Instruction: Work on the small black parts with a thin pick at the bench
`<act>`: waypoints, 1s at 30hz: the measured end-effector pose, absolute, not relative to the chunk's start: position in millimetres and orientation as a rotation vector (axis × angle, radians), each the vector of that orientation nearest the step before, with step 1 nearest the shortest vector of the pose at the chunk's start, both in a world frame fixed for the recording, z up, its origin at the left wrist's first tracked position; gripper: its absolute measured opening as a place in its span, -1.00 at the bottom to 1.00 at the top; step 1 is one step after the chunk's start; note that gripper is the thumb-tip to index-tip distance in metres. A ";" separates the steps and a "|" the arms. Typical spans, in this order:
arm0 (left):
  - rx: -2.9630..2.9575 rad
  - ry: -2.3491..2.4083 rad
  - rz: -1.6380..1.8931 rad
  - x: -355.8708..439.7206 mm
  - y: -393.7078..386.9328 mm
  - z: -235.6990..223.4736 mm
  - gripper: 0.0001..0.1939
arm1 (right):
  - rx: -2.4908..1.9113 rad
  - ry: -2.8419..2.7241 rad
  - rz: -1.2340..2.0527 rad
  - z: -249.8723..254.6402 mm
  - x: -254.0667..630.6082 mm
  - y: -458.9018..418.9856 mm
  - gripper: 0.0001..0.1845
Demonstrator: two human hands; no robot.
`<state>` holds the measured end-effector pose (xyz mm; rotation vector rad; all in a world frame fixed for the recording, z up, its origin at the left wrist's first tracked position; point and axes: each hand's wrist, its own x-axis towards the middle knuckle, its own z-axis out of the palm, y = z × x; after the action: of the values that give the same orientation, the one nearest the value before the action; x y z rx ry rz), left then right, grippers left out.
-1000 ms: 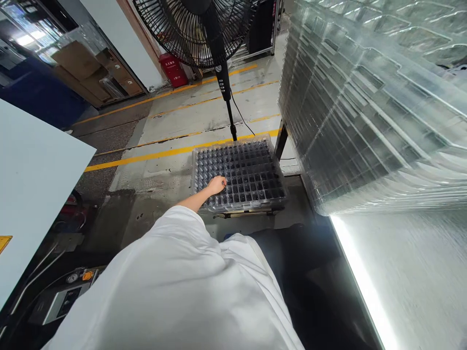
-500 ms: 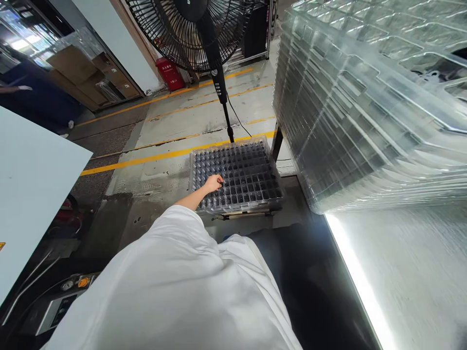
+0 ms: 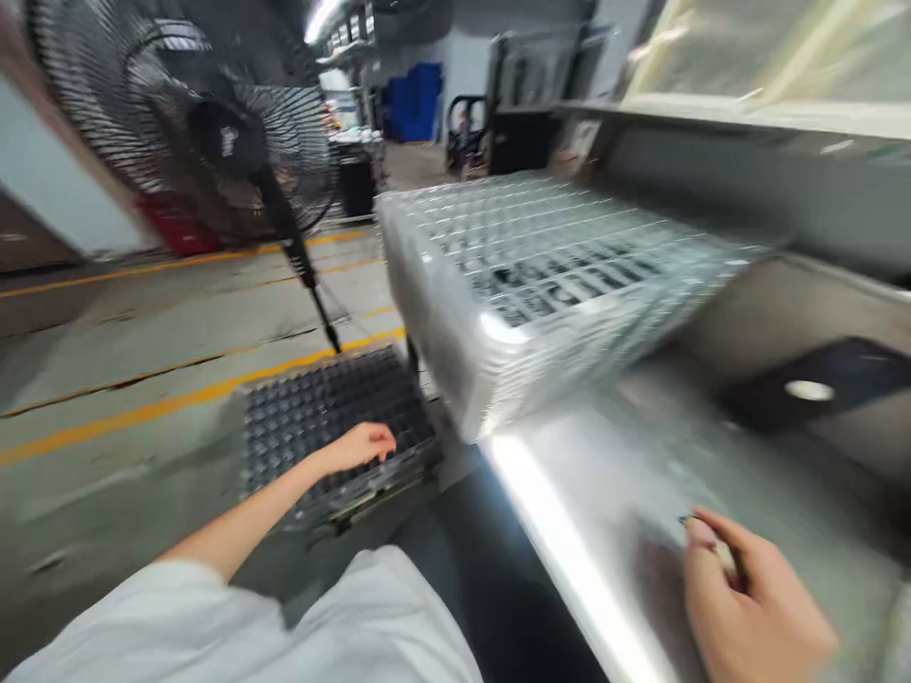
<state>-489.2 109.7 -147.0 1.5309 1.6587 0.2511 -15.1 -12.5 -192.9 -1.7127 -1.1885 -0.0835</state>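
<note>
My left hand (image 3: 364,444) is over the near part of a dark-filled compartment tray (image 3: 299,403) low on the left. Its fingers are curled together, and anything between them is too blurred to see. Above the metal bench on the right, my right hand (image 3: 758,598) is closed around a small slim thing (image 3: 724,558), pale in the middle, with a dark tip poking out past the thumb. Its kind is not clear. A tall stack of clear plastic trays (image 3: 455,313) stands on the bench between my hands, with dark pieces in several cells of the top tray.
The metal bench top (image 3: 590,503) runs along the right, with a dark flat object (image 3: 818,379) bearing a pale round spot at its back. A black standing fan (image 3: 234,142) rises behind the low tray. Yellow lines (image 3: 177,400) mark the floor.
The view has swung up and to the right, bringing the bench and my right hand into sight. My left hand has lifted slightly toward the tray's right side.
</note>
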 end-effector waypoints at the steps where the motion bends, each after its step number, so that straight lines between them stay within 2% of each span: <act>1: 1.634 1.389 0.088 -465.2 105.2 -135.4 -0.70 | -1.665 -1.213 -0.107 -189.9 -12.8 -12.9 -0.57; 5: 1.771 0.753 -0.346 -374.9 73.3 -85.7 -0.71 | -1.515 -1.203 -0.182 -179.5 -14.7 -15.9 -0.72; 9: 1.597 0.376 -0.439 -285.3 50.0 -64.1 -0.62 | -1.458 -1.088 -0.189 -172.3 -18.2 -18.3 -0.76; 11: 1.531 0.374 -0.340 -234.7 48.4 -70.1 -0.63 | -1.454 -0.967 -0.214 -171.0 -17.5 -19.8 -0.73; 15: 1.311 0.541 0.211 -131.4 54.8 -96.8 -0.51 | -1.471 -0.770 -0.274 -172.7 -11.3 -21.0 -0.65; 18: 1.107 0.574 0.264 -74.6 56.5 -113.8 -0.38 | -1.483 -0.733 -0.280 -176.6 -2.3 -20.5 -0.59; 22: 1.089 0.534 0.267 -50.4 57.4 -134.9 -0.28 | -1.523 -0.661 -0.212 -184.9 8.3 -19.2 -0.56; 25: 0.992 0.513 0.285 -59.5 66.4 -149.4 -0.24 | -1.549 -0.724 -0.176 -190.6 8.0 -15.6 -0.63; 30: 0.886 0.565 0.318 -69.8 87.3 -151.5 -0.32 | -1.547 -0.842 -0.154 -189.9 4.4 -7.4 -0.78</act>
<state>-69.8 87.3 -151.5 0.8861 0.5650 0.3177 4.4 -7.4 -189.9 -1.5469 -0.8419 -0.1545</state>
